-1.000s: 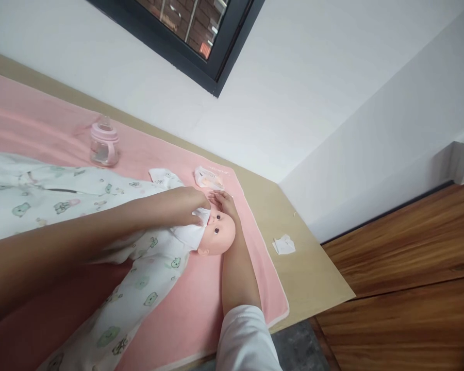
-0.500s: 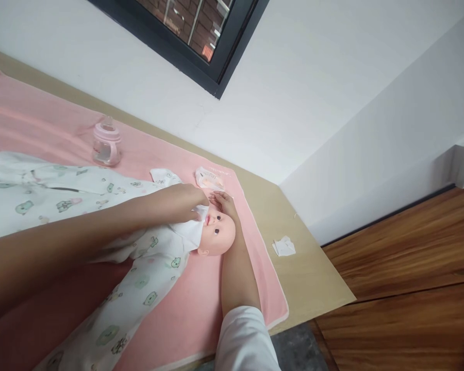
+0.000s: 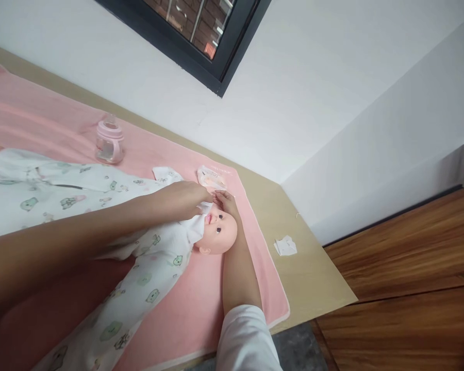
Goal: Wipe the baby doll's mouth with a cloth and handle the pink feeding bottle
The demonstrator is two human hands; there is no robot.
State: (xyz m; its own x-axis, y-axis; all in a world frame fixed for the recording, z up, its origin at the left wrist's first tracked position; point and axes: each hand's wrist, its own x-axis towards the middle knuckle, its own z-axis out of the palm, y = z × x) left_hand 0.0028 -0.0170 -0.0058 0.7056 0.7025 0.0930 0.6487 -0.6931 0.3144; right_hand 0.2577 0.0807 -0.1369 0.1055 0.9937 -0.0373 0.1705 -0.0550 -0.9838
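Note:
A bald baby doll (image 3: pixel 225 234) lies on its back, face up, in a white outfit (image 3: pixel 147 265) with a green animal print. My left hand (image 3: pixel 189 200) reaches across the doll's chest, its fingers closed on a plain white cloth (image 3: pixel 195 230) at the doll's chin and neck. My right hand (image 3: pixel 226 201) is on the far side of the doll's head, with the forearm lying along the crown. Its fingers are slightly bent and apart, close to my left fingertips. Whether they touch the cloth is hidden.
A pink mat (image 3: pixel 178 314) covers most of the tan table (image 3: pixel 305 273). On the mat stand a pink-topped baby bottle (image 3: pixel 109 141) and a small clear packet (image 3: pixel 212 178). A folded white tissue (image 3: pixel 285 246) lies near the table's end. The wall and a dark-framed window (image 3: pixel 216 77) are behind.
My right fingers have come slightly closer to my left fingertips. The left hand keeps its grip on the white cloth by the doll's chin. The view has shifted slightly.

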